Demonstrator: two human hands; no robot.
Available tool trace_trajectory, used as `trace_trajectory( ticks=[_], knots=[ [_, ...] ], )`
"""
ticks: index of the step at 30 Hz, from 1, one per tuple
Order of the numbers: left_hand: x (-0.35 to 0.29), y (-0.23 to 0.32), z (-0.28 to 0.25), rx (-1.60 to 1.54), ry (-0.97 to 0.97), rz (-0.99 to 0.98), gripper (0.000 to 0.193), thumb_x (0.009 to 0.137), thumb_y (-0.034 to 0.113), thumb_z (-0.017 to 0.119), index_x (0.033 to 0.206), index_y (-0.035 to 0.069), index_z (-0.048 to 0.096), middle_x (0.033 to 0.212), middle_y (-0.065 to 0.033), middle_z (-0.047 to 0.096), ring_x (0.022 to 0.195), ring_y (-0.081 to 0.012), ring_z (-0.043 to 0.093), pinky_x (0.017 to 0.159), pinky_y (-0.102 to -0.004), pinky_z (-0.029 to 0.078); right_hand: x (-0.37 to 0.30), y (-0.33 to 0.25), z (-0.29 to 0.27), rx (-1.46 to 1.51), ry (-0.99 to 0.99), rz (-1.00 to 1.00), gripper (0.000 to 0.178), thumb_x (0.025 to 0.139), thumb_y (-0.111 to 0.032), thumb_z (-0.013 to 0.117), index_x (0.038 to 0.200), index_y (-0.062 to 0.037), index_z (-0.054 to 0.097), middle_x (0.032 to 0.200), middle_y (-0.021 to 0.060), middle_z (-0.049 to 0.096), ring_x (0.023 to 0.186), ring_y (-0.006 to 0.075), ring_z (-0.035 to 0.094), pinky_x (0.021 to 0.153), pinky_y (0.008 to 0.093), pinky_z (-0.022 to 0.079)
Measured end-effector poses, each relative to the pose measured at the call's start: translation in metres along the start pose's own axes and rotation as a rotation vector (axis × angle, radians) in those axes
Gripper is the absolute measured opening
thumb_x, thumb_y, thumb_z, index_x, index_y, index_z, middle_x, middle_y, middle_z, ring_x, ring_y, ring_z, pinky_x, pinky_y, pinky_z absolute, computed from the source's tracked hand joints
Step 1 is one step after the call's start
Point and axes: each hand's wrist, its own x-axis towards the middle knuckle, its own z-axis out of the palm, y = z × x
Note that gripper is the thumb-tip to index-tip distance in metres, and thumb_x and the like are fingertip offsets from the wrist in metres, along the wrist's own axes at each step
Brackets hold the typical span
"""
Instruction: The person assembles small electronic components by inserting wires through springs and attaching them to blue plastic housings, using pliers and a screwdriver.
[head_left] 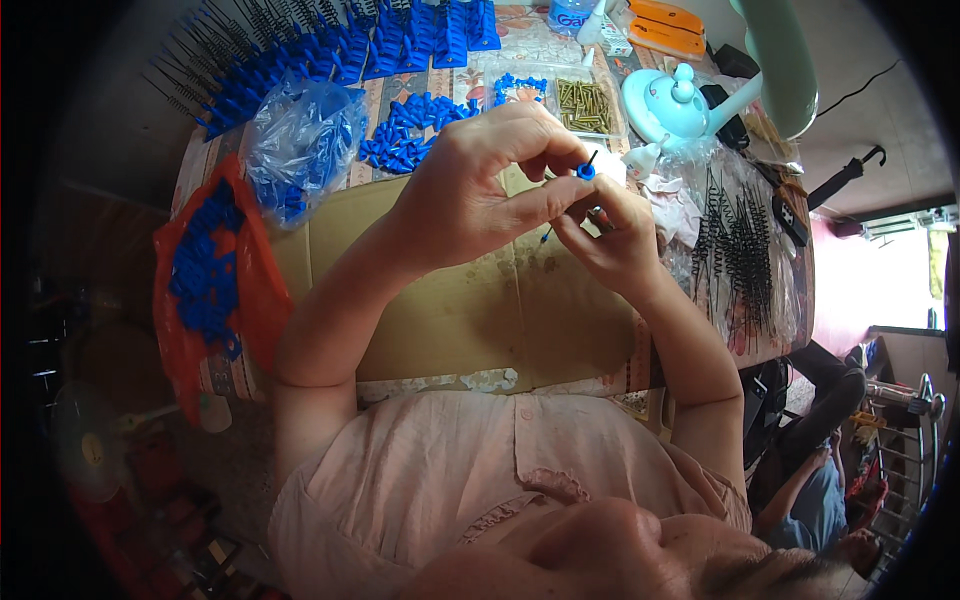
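Both my hands are raised together over a brown cardboard sheet. A small blue plastic piece [586, 172] with a thin black rod [593, 158] sticking up from it sits between the fingertips. My left hand [470, 185] is closed in a pinch at this blue piece, thumb and index finger against it. Just below and to the right, my right hand [618, 235] is closed too, its fingertips touching the left thumb's tip. What the right fingers grip is partly hidden; a thin dark tip [545, 238] pokes out below them.
Loose blue pieces [410, 130] lie beyond the cardboard [450, 310]. Blue racks [400, 40] with black springs stand at the back left. A clear box [588, 108] holds brass-coloured screws. A red bag [262, 290], a pale green lamp [665, 105] and black coiled rods [740, 260] flank the work area.
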Motion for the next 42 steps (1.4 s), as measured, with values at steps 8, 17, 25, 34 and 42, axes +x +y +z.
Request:
trace_trajectory(
  ticks=[8,17,25,34,42],
  knots=[
    [-0.0011,0.0059,-0.0058,-0.015,0.085,-0.016,0.016,0.080,0.007,0.073,0.093,0.002,0.066,0.086,-0.0058,0.062,0.073,-0.0104,0.055,0.066,-0.0245,0.046,0.0001,0.0019,0.0022,0.033,-0.015,-0.032,0.020,0.076,-0.006,0.077,0.080,-0.0031,0.058,0.067,0.0050,0.058,0.059,0.0127,0.057,0.055,0.0277,0.048],
    [-0.0007,0.0051,-0.0029,-0.008,0.058,-0.064,0.017,0.079,0.006,0.074,0.093,0.001,0.066,0.082,-0.0056,0.061,0.071,-0.0109,0.054,0.064,-0.0246,0.045,-0.0005,0.0044,0.0029,0.027,-0.003,-0.040,0.021,0.075,-0.007,0.077,0.080,-0.0033,0.057,0.067,0.0044,0.058,0.060,0.0127,0.058,0.055,0.0275,0.048],
    [-0.0005,0.0046,-0.0008,-0.038,0.005,-0.117,0.016,0.077,0.002,0.072,0.091,0.000,0.064,0.076,-0.0040,0.056,0.067,-0.0117,0.050,0.061,-0.0252,0.042,-0.0005,0.0031,0.0006,0.027,-0.007,-0.006,0.019,0.074,-0.004,0.076,0.082,-0.0035,0.059,0.069,0.0050,0.058,0.060,0.0127,0.058,0.056,0.0279,0.048],
    [0.0005,0.0051,-0.0043,0.002,0.067,-0.047,0.015,0.077,0.003,0.072,0.091,0.001,0.065,0.079,-0.0052,0.059,0.069,-0.0120,0.053,0.062,-0.0254,0.044,0.0002,0.0014,0.0008,0.006,-0.020,-0.007,0.019,0.075,-0.004,0.076,0.082,-0.0037,0.058,0.068,0.0044,0.056,0.059,0.0121,0.055,0.055,0.0277,0.047],
    [-0.0008,0.0033,-0.0023,-0.046,0.007,-0.096,0.016,0.077,0.004,0.073,0.090,0.001,0.065,0.077,-0.0045,0.057,0.069,-0.0121,0.053,0.062,-0.0254,0.043,0.0008,-0.0004,0.0004,0.004,-0.014,0.008,0.019,0.075,-0.004,0.076,0.082,-0.0039,0.058,0.068,0.0047,0.057,0.059,0.0124,0.056,0.056,0.0282,0.047]
  ],
)
